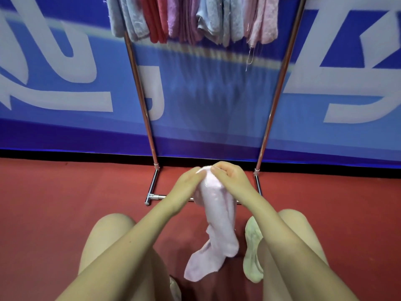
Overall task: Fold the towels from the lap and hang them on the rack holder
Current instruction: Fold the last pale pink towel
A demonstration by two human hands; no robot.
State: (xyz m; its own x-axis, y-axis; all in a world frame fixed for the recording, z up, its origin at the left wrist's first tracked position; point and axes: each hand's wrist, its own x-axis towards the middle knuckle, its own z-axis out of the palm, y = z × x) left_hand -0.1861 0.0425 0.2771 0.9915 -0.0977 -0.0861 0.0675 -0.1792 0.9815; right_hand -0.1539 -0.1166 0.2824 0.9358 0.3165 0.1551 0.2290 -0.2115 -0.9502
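together, left hand (188, 181) and right hand (230, 173) pinch the pale pink towel's (217, 224) top edge, fingers curled.

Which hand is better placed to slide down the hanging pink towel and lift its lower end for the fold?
Probably the left hand: the pink towel trails down toward the left knee, while the right hand pinches its top edge and can stay there.

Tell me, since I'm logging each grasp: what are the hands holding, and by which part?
Both the left hand and the right hand pinch the pale pink towel at its top edge; the rest hangs down between the knees.
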